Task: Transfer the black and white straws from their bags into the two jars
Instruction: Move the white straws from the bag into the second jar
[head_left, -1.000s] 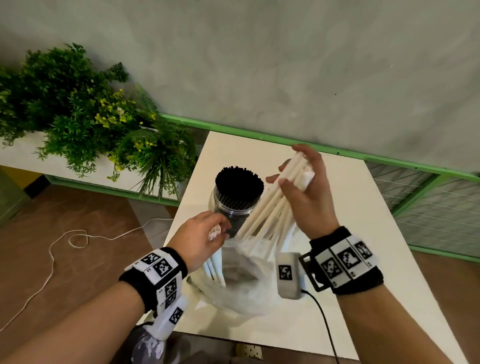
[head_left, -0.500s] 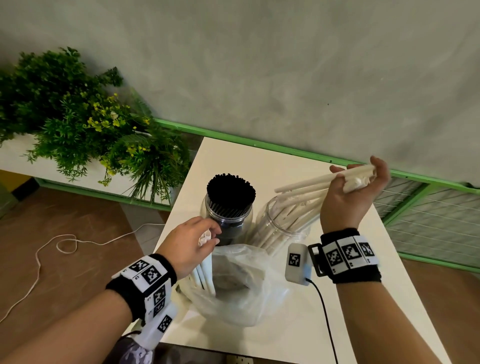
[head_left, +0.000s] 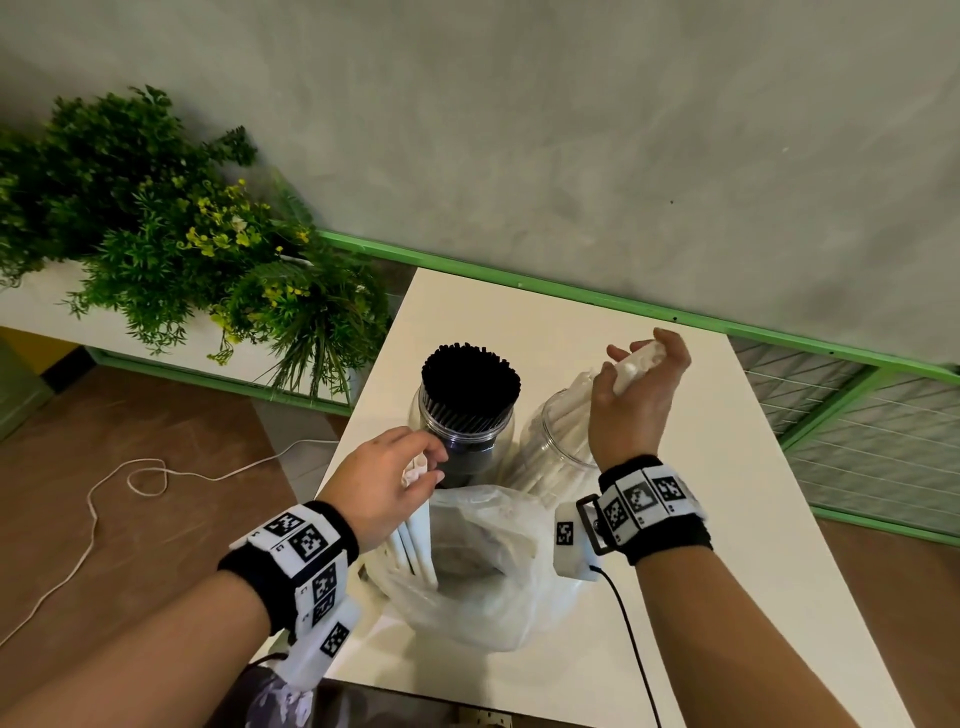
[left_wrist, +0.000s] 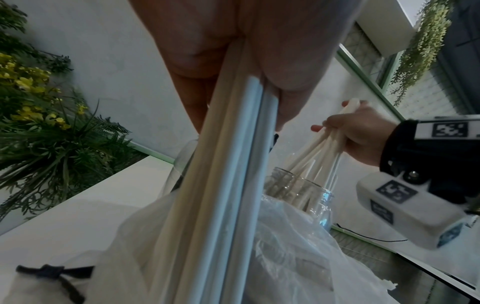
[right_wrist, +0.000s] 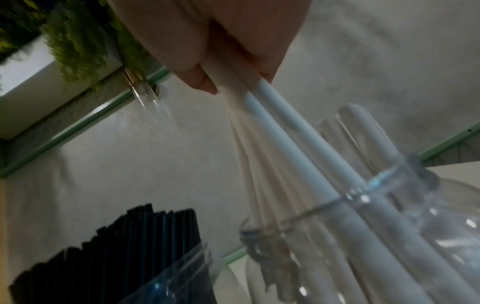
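Two clear jars stand mid-table. The left jar is packed with black straws. My right hand grips a bundle of white straws by their tops, their lower ends inside the right jar. My left hand holds a few white straws that stand in the clear plastic bag in front of the jars. The black straws and the right jar's rim show blurred in the right wrist view.
The white table ends close to my body. A planter of green plants stands at the left, a green rail along the wall behind. A white cord lies on the floor; a black cable trails from my right wrist.
My right hand carried the white straw bundle out of the bag to the right jar, then tipped it from slanted to nearly upright in the jar's mouth. My left hand kept its straws.
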